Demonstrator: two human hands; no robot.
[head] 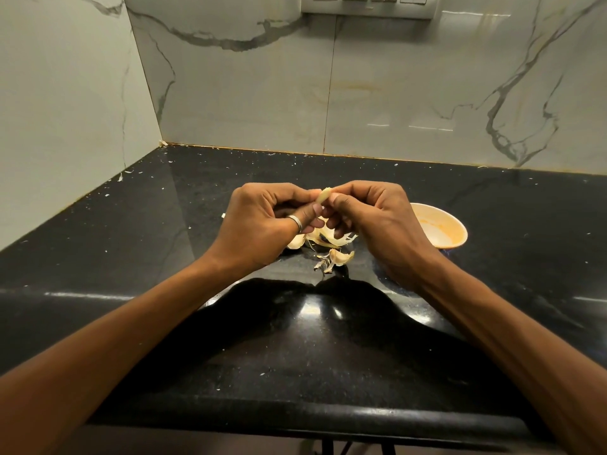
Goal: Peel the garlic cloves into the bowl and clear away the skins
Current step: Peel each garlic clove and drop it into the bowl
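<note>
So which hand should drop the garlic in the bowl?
Probably the right hand. The bowl sits right beside it, while the left hand is on the other side, farther away. Both hands pinch the clove now, so the left would just let go.

Warm, rather dim light falls from overhead. The glossy black counter point(131, 257) mirrors it: small bright glints near the front edge, long pale streaks at both sides, my own dark outline in the middle. The wall point(394, 93) carries faint glare streaks. My left hand point(262, 224), right hand point(377, 224) and the clove point(323, 196) look sharp. Straight lines bow toward the corners.
</note>
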